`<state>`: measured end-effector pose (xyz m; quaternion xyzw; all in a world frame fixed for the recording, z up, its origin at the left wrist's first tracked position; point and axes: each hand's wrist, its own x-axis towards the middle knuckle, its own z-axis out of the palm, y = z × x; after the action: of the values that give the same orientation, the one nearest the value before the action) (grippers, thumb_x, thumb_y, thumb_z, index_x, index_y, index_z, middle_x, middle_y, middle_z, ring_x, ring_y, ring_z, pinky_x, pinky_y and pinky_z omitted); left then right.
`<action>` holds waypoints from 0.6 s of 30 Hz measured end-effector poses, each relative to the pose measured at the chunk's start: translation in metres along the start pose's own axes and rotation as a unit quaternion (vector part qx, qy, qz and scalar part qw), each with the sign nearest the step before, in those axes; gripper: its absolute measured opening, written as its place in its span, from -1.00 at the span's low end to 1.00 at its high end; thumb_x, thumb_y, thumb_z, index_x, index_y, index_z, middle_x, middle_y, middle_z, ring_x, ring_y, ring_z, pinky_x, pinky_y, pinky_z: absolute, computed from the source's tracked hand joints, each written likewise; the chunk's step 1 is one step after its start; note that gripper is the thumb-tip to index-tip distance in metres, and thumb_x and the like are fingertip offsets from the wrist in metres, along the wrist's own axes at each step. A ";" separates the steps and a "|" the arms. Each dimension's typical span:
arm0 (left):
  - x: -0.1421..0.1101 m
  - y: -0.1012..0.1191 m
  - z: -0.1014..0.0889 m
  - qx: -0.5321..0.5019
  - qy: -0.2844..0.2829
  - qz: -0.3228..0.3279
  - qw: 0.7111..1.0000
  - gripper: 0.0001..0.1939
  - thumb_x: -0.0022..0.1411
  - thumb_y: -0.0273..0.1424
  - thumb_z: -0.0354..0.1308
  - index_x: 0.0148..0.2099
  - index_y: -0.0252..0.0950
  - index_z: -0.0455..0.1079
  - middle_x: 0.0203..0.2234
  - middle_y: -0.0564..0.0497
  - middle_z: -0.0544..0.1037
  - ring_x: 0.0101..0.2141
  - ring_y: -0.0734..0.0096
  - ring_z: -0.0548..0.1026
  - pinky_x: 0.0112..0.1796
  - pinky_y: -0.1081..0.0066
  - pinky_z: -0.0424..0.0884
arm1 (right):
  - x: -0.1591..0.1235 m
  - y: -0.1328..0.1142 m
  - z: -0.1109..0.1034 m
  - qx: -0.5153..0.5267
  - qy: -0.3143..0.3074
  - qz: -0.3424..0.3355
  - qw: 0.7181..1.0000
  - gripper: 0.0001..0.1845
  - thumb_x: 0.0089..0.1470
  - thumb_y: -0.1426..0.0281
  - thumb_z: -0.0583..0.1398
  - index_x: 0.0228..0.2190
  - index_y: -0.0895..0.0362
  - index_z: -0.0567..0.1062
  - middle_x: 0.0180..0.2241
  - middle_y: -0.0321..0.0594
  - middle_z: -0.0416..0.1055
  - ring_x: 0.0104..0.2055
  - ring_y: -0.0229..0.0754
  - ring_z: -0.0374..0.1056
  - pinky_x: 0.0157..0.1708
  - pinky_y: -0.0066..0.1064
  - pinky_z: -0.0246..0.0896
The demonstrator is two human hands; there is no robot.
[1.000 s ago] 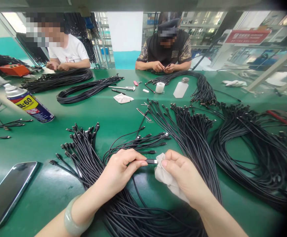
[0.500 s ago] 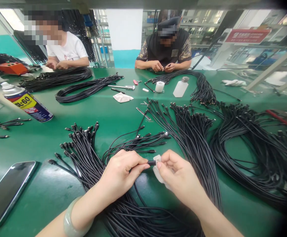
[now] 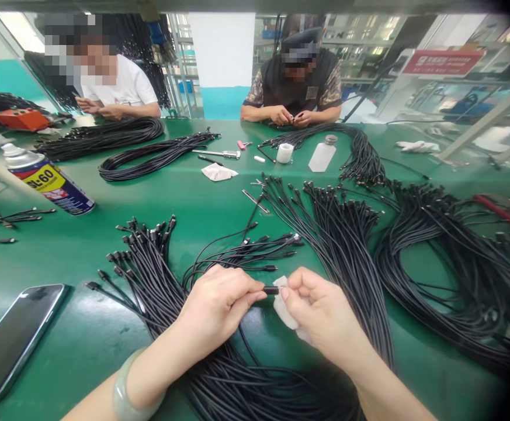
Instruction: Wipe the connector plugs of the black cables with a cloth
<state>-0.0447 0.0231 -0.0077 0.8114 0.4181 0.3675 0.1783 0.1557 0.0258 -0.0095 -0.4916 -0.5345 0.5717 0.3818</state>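
A smooth, rounded bangle of pale milky-green, stone-like material (image 3: 122,389) circles the left wrist, thick and glossy, with faintly cloudy mottling. The slender left hand (image 3: 219,301) and equally slender right hand (image 3: 325,310) are bare, as are both forearms down to the lower edge of view.

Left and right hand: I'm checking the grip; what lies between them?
In the head view, a black connector spans from the left hand to the white cloth in the right hand.
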 end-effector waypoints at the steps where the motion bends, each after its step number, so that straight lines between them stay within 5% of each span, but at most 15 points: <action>1: 0.000 0.000 0.000 -0.005 -0.001 -0.008 1.000 -0.94 0.35 -0.44 0.18 -0.18 -0.24 0.49 -0.37 0.10 0.62 -0.37 0.46 0.53 -0.27 0.39 0.31 | 0.001 0.000 0.000 0.021 -0.004 0.003 1.000 -0.67 0.12 0.20 0.26 -0.51 0.11 0.31 -0.63 -0.36 0.29 -0.62 -0.34 0.11 -0.64 -0.51 -0.03; 10: 0.004 0.003 -0.005 -0.040 0.007 -0.062 0.997 -0.93 0.32 -0.46 0.22 -0.20 -0.21 0.52 -0.35 0.14 0.64 -0.35 0.47 0.54 -0.27 0.43 0.33 | 0.003 -0.002 0.000 0.111 0.028 0.010 0.993 -0.59 0.05 0.10 0.32 -0.52 0.10 0.30 -0.63 -0.39 0.25 -0.62 -0.35 0.08 -0.62 -0.51 0.01; 18: 0.002 0.002 0.001 -0.008 0.012 -0.020 1.000 -0.93 0.35 -0.42 0.18 -0.20 -0.23 0.49 -0.38 0.10 0.63 -0.38 0.46 0.54 -0.28 0.41 0.34 | 0.003 0.003 0.001 0.010 0.008 -0.028 1.000 -0.67 0.14 0.15 0.24 -0.48 0.09 0.31 -0.60 -0.38 0.26 -0.59 -0.31 0.13 -0.60 -0.48 0.05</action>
<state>-0.0427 0.0235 -0.0064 0.7972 0.4332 0.3766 0.1870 0.1544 0.0279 -0.0132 -0.4777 -0.5392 0.5619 0.4065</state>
